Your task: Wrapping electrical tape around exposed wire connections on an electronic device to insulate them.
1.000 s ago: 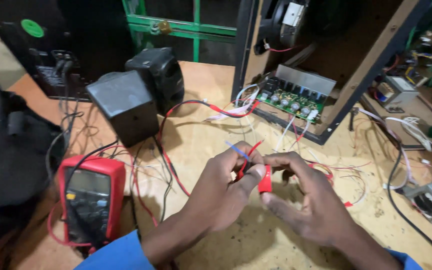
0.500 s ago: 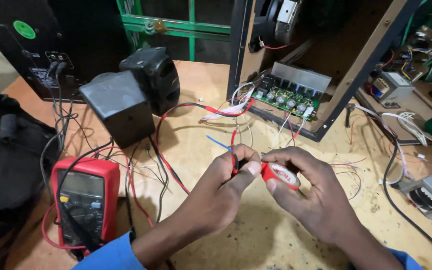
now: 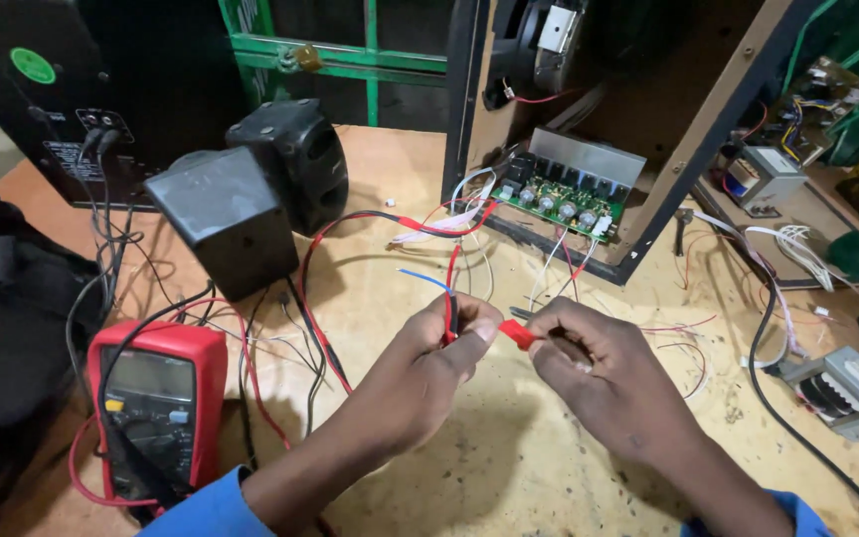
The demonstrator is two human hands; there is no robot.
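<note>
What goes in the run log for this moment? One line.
left hand: pinching red wire | right hand: holding red probe tip beside it | multimeter: left on wooden bench | circuit board: behind, in open cabinet

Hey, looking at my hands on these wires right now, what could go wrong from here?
1. The left hand pinches red and black wires that seem to run toward the exposed green circuit board; a tug might strain their connections.
2. The right hand holds a red piece close to the other fingertips; a slip could bridge bare ends, if any are bare.
3. Loose leads around the red multimeter might snag a sleeve.
</note>
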